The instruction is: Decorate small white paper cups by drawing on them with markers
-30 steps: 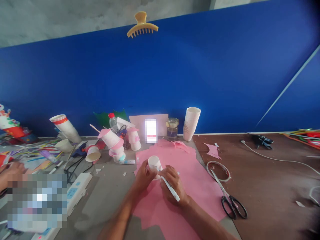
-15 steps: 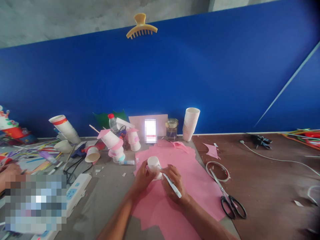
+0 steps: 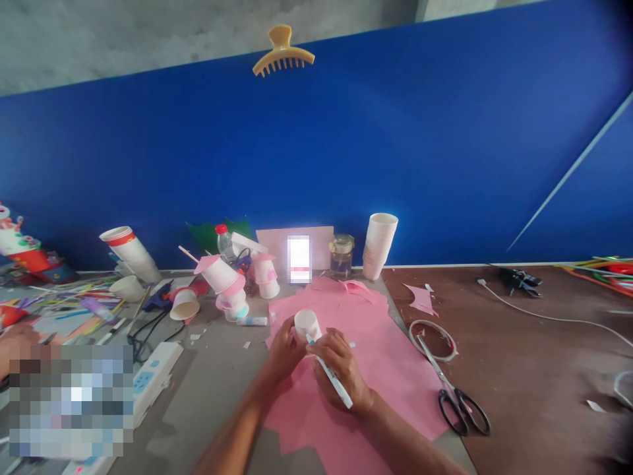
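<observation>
A white paper cup (image 3: 306, 323) is held above the pink paper (image 3: 390, 376), its round end tilted up toward me. My left hand (image 3: 287, 349) grips the cup from its left side. In my right hand (image 3: 341, 366) is a white pen (image 3: 336, 384), slanting down to the right, with its upper end against the cup's side. The far fingers of both hands are partly hidden behind the cup and pen.
Scissors (image 3: 462, 409) and a tape ring (image 3: 435, 340) lie at the right. Behind stand a cup stack (image 3: 380, 245), a glass jar (image 3: 341, 256) and pink-and-white cup figures (image 3: 230, 290). A power strip (image 3: 155, 373) and another person's hand (image 3: 24, 346) are at the left.
The pen's upper end has moved left along the cup, and my right hand has shifted slightly left with it. My left hand still holds the cup.
</observation>
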The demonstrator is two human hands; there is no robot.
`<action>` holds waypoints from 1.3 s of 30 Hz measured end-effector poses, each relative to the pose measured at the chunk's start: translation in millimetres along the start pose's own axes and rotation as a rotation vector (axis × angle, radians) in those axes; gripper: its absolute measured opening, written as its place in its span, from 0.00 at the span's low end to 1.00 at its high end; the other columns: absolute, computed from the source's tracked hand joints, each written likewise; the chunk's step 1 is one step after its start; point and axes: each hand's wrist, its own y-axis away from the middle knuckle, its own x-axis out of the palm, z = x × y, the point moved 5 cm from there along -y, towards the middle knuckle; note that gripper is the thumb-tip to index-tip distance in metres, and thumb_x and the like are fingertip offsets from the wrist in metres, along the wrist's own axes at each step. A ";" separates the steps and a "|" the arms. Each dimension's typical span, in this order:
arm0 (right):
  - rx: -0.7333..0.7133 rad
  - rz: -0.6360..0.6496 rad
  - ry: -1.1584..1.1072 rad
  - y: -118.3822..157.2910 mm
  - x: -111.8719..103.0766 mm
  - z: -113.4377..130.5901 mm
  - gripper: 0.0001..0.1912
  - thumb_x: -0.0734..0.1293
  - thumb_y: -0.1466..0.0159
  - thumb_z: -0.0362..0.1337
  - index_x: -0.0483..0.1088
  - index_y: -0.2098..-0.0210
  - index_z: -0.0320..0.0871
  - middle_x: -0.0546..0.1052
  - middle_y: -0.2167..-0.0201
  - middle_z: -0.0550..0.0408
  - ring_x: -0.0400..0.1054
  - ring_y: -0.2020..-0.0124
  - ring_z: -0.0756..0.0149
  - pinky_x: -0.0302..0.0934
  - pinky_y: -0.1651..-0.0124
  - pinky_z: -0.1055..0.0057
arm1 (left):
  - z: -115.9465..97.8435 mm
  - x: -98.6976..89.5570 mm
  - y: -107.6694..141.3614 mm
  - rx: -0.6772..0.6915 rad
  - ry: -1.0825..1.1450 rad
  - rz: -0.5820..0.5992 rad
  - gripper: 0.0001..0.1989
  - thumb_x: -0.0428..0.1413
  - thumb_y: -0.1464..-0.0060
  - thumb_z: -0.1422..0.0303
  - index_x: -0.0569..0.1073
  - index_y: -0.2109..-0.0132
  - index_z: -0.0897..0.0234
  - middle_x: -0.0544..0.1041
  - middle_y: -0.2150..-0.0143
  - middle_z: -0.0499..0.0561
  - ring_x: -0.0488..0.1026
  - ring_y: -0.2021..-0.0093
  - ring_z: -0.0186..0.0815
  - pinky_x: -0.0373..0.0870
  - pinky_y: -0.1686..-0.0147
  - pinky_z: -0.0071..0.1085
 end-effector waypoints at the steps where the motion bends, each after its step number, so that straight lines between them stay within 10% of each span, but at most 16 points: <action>1: 0.006 -0.003 0.004 0.7 0.4 -1.1 0.19 0.59 0.42 0.26 0.64 0.53 0.46 0.71 0.66 0.53 0.65 0.67 0.63 0.61 0.53 0.53 | -1.4 0.0 0.5 0.003 0.002 0.005 0.21 0.55 0.52 0.67 0.66 0.50 0.66 0.76 0.59 0.54 0.74 0.61 0.39 0.72 0.60 0.33; 39: 0.077 -0.027 0.056 5.0 -4.1 -14.6 0.15 0.59 0.40 0.27 0.65 0.54 0.45 0.72 0.67 0.52 0.66 0.67 0.62 0.60 0.52 0.53 | -4.9 -2.7 2.2 0.019 -0.093 0.035 0.21 0.55 0.52 0.65 0.67 0.50 0.65 0.76 0.58 0.53 0.72 0.62 0.37 0.70 0.64 0.31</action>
